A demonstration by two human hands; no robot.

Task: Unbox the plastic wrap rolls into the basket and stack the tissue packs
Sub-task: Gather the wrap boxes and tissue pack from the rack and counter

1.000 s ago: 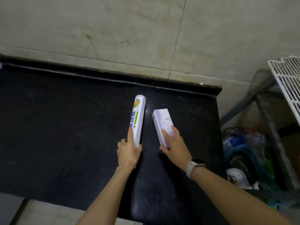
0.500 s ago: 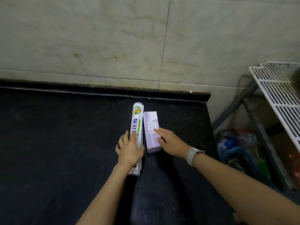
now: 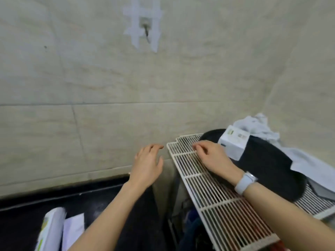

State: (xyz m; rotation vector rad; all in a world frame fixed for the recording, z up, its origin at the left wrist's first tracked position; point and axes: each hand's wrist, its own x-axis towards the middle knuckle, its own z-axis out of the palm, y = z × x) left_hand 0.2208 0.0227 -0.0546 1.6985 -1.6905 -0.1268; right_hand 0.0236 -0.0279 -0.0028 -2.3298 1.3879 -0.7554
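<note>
Two bare hands reach forward over the end of a black counter (image 3: pixel 36 201) and a white wire rack (image 3: pixel 213 196) standing to its right, against a pale tiled wall (image 3: pixel 90 78). Neither hand holds anything. The left hand (image 3: pixel 147 166) hangs in the air in front of the wall, just left of the rack's corner, its fingers loosely curved and spread, the thumb apart from them. The right hand (image 3: pixel 211 156) is over the far end of the rack, palm down, fingers relaxed and slightly bent, the tips at or close to the wires; whether they touch cannot be told. A pale watch (image 3: pixel 245 182) sits on the right wrist.

At the lower left edge of the view, on the counter, lie a boxed plastic wrap roll (image 3: pixel 51 229) with green print and, just beside it on the right, a pale purple tissue pack (image 3: pixel 73 230); both are partly cut off by the frame and well apart from the hands. On the rack, beyond the right hand, a small white box (image 3: pixel 233 144) rests on a dark round thing (image 3: pixel 268 165), with crumpled light cloth (image 3: pixel 259 125) behind them. Strips of pale tape (image 3: pixel 143 24) hold a small hook high on the wall. Everything is blurred.
</note>
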